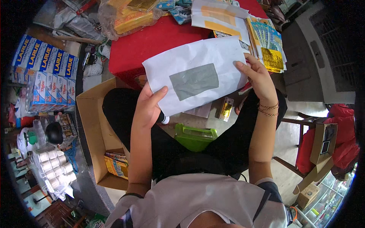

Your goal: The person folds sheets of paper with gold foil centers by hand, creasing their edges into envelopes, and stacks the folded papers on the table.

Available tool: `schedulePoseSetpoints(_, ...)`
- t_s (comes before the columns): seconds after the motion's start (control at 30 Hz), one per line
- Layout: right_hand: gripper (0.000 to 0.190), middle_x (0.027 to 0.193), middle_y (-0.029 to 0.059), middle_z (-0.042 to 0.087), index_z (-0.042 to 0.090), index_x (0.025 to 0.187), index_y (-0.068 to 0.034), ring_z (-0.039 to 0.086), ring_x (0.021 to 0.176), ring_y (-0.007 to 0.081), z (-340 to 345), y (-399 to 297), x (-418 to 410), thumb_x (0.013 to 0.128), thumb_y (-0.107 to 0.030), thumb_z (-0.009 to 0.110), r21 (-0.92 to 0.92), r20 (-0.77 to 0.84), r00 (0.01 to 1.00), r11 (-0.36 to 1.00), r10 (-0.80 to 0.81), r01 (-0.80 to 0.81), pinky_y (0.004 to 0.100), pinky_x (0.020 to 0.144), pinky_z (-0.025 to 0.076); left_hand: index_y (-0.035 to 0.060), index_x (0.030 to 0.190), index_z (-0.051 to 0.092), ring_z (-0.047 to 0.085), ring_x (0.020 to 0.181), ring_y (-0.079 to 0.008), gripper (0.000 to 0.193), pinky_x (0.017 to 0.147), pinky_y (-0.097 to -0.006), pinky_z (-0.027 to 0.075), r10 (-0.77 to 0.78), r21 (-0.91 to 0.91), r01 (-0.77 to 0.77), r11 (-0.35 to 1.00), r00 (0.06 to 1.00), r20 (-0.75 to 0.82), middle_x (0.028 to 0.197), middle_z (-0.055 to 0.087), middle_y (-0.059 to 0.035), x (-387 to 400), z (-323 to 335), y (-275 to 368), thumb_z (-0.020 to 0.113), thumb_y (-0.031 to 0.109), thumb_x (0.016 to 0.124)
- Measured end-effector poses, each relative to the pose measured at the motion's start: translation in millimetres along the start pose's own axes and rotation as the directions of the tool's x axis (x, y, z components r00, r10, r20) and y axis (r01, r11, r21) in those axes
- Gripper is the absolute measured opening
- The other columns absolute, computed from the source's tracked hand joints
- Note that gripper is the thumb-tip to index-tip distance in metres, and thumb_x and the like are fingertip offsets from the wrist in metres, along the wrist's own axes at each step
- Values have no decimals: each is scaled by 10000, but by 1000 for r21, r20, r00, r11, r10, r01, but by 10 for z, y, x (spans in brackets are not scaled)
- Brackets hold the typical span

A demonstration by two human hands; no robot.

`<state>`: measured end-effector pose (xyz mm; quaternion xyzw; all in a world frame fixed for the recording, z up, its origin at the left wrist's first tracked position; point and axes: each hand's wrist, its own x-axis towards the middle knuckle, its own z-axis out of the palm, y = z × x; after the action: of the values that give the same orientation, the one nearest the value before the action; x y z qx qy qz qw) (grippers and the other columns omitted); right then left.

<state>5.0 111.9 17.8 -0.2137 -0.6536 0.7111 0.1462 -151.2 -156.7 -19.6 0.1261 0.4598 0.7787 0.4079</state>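
Observation:
Between both hands I hold a white paper sheet with a grey rectangle at its middle. My left hand pinches the lower left corner, thumb on top. At the right edge, my right hand grips the paper with its thumb also on top. The sheet is tilted above my knees and partly covers the red table. Just past it lies another white sheet with an orange rectangle. A stack of joss paper, printed like banknotes with a gold foil piece, rests beside my right hand.
Plastic-wrapped yellow packs lie on the red table. An open cardboard box holding printed packets stands at my left. A green plastic stool is between my legs; a gold-printed slip is on the floor. Beer cartons are stacked at left.

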Motion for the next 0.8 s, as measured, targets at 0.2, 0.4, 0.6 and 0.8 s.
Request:
schedulePoseSetpoints(0.2,428,988,39,672,556,1208,25,598,901,71,-13,14,-6,860,-174,705,-26,34,998,998,-50,51,220,802,467,-35,1351,387,523,1189,-205,478,1003,-370,414,8,32,-6,999,998,-57,1274,546,-139,-1,38,44,565,8,910)
schedulePoseSetpoints(0.4,526,923,48,695,511,1264,21,628,817,68,-39,-7,10,827,-161,743,-12,55,997,998,-57,58,208,762,486,-32,1361,385,520,1183,-194,499,1009,-354,406,82,100,-80,992,997,-12,1282,533,-126,14,98,103,571,-7,899)
schedulePoseSetpoints(0.6,530,926,66,705,501,1285,19,647,810,75,-63,-40,-52,832,-134,731,-6,51,994,996,-93,94,201,730,497,-24,1363,392,532,1139,-167,511,988,-325,409,123,201,-111,973,991,-49,1259,546,-107,25,136,165,586,2,891)
schedulePoseSetpoints(0.8,545,887,61,711,489,1304,25,643,752,58,-134,-23,-70,835,-124,724,-50,48,993,993,-108,111,187,677,495,-28,1352,407,549,1107,-156,501,961,-305,418,130,264,-113,958,990,-50,1212,577,-100,19,192,227,595,3,888)
